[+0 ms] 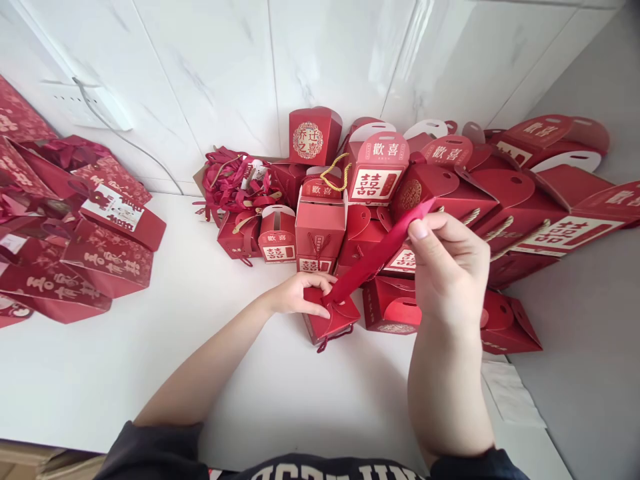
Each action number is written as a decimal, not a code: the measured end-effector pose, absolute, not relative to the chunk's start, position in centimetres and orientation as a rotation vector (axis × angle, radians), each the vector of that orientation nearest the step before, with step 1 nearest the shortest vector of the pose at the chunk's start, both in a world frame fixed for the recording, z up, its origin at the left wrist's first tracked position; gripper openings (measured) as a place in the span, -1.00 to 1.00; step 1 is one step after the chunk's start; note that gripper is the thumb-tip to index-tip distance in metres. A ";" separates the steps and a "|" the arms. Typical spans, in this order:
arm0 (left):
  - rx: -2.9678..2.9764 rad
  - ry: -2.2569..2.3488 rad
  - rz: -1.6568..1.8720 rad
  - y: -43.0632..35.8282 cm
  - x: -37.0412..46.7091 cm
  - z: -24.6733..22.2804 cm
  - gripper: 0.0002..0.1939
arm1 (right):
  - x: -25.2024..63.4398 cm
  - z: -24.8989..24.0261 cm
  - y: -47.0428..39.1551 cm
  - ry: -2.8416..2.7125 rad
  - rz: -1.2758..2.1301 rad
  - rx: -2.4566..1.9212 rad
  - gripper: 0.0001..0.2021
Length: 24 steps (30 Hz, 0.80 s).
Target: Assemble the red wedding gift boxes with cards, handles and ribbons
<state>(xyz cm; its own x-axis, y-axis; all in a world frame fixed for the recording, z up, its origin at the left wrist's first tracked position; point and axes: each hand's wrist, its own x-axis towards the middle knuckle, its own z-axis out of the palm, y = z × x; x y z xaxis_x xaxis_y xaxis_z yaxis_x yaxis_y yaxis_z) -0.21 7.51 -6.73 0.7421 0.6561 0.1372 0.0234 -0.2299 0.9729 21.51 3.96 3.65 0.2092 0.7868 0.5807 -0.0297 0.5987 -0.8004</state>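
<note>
A small red gift box point(331, 327) sits on the white table in front of me, a dark red cord hanging at its near side. My left hand point(303, 293) grips the top of this box, thumb and fingers around the spot where a red ribbon point(383, 257) comes out. The ribbon runs taut, slanting up and right. Its upper end is pinched between the thumb and forefinger of my right hand point(447, 267), raised above the table. Whether the ribbon passes through a hole in the lid is hidden by my left fingers.
Stacked red gift boxes point(373, 177) crowd the back and right, against the tiled wall point(330, 60). A heap of red ribbons point(235, 180) lies behind left. More red boxes point(107, 257) stand far left, below a wall socket with a grey cable point(125, 142). White tissue point(513, 393) lies at right.
</note>
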 end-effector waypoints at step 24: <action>1.776 0.559 0.625 7.3 0.6 -6.7 -0.85 | 18.4 7.0 0.9 -1.500 0.526 -0.695 -0.86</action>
